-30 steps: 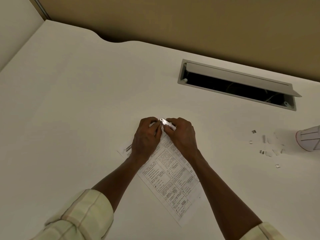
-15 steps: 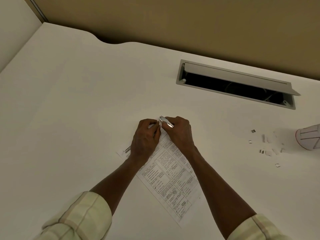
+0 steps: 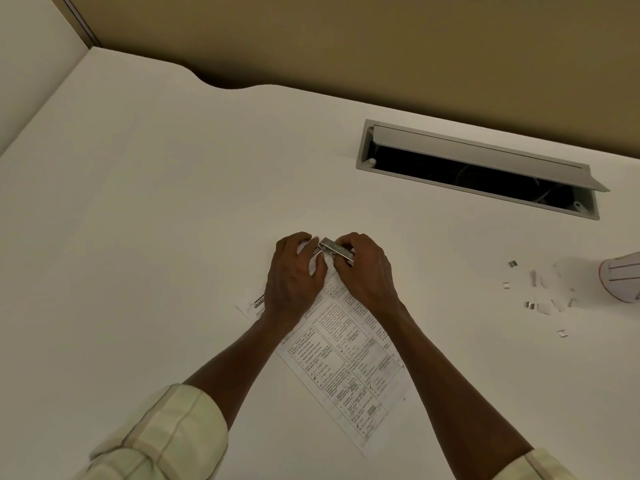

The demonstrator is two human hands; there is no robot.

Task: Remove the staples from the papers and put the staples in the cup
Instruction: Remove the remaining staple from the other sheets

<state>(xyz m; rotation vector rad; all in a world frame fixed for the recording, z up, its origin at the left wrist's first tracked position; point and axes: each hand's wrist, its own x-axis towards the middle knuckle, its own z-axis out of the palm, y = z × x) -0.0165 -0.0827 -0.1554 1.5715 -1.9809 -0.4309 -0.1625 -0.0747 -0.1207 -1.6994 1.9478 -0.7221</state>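
Observation:
Printed papers (image 3: 346, 358) lie slanted on the white desk (image 3: 156, 237). My left hand (image 3: 294, 275) presses on their top corner, fingers curled over the sheet. My right hand (image 3: 363, 268) grips a small metal staple remover (image 3: 336, 250), its tip at the papers' top corner between both hands. The staple itself is hidden. A white paper cup (image 3: 623, 278) lies on its side at the right edge, partly cut off. Several loose staples (image 3: 512, 264) and paper scraps (image 3: 545, 308) are scattered left of the cup.
An open cable hatch (image 3: 478, 168) with a raised grey lid is sunk in the desk at the back right. A tan wall runs behind the desk's curved back edge. A partition stands at the left.
Both hands stay at the papers' top corner. The staple remover has tilted slightly and the view has shifted a little; nothing else has moved.

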